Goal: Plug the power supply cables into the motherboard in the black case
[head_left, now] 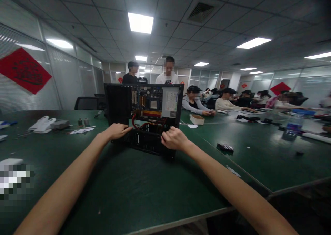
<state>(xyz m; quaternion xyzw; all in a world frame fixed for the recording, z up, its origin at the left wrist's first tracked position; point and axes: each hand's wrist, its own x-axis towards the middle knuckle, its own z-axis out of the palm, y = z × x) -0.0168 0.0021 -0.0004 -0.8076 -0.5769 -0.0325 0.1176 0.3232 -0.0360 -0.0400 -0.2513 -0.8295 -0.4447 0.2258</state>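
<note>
A black computer case [144, 143] stands before me on the green table, its open side facing me. Inside it are the motherboard [147, 98], a silver power supply [169, 102] at the upper right, and red and other cables [136, 123] lower down. My left hand [117, 131] grips the case's frame at the lower left, thumb pointing inward. At the lower right, my right hand [174, 138] is closed around the frame. The fingertips of both hands are partly hidden.
On the green table [124, 200] lie a white plastic bag [42, 124], a grey box [60, 124], papers [82, 130], a small open box [197, 119], a black part [224, 148] and a water bottle [294, 124]. Several people sit along the right; two stand behind the case.
</note>
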